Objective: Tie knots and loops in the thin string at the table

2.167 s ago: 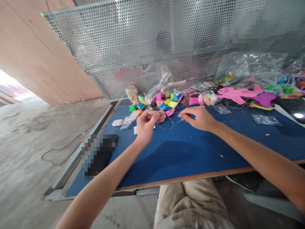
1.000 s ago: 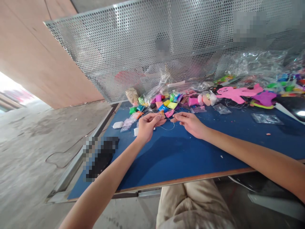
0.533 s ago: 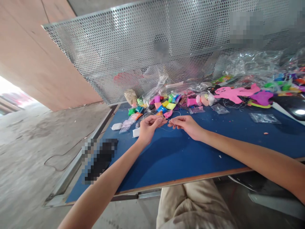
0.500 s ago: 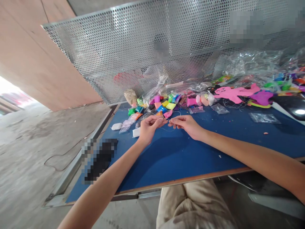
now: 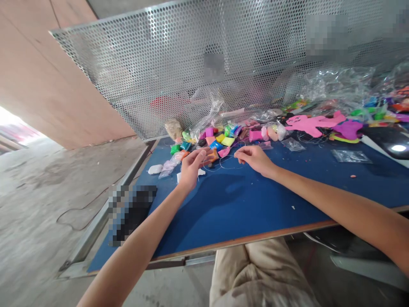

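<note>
A thin pale thread (image 5: 230, 167), perhaps fine wire, hangs in loose loops between my hands over the blue table. My right hand (image 5: 254, 157) pinches it between thumb and fingertips. My left hand (image 5: 193, 165) is at the other side of the loops, its fingers stretched out and apart from the thumb. Whether the thread touches those fingers I cannot make out. Just beyond the hands lie small coloured packets, among them a blue packet (image 5: 216, 146), a yellow packet (image 5: 228, 141) and a pink piece (image 5: 224, 152). A white piece (image 5: 201, 172) shows beside my left wrist.
A perforated metal panel (image 5: 179, 64) stands behind the blue table (image 5: 223, 213). Toward the back right lie a pink figure (image 5: 311, 123), a purple piece (image 5: 348, 128) and clear plastic bags (image 5: 351, 156). A blurred dark object (image 5: 136, 213) is at the left edge.
My hands have moved apart, from fingertips nearly meeting to a wide gap. The left fingers have opened out, and the thread loops now show between the hands.
</note>
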Available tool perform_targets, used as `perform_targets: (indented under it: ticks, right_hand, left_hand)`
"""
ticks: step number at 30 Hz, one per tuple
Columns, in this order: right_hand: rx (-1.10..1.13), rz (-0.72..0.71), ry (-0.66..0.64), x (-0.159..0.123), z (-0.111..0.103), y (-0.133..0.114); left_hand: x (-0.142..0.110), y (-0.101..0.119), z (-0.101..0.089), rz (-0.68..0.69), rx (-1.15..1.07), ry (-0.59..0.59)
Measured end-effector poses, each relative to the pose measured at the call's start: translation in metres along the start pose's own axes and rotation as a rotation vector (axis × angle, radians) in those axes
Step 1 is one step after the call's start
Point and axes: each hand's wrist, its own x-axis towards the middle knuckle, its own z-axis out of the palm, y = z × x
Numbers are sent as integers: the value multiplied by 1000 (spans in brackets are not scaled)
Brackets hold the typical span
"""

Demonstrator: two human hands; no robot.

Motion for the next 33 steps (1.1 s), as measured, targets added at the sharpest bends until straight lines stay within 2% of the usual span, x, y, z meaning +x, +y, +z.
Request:
perform_targets:
  ticks: [2, 5, 8, 11, 14, 17, 26, 33]
  right_hand:
    - [-115, -46, 9, 2, -7, -3]
    - [-289, -134, 34, 1, -11, -12]
    - [-348, -166, -19, -3, -8, -20]
    - [-357, -150, -83, -6, -4, -22]
    - [-352, -139, -102, -5, -3, -20]
    - [-309, -112, -115, -4, -3, -16]
    - [-207, -63, -184, -6, 1, -15]
    - [-210, -80, -169, -7, 3, -13]
  left_hand:
    - [1, 4, -3, 13, 123, -34]
    - [-2, 11, 1, -5, 284, -174]
    - [-8, 15, 9, 10, 481, -239]
    - [-12, 11, 12, -47, 616, -305]
    - [-12, 4, 10, -108, 584, -385]
    - [-11, 0, 8, -123, 510, -413]
    - [-12, -2, 10, -146, 436, -375]
    - [-13, -3, 12, -144, 492, -389]
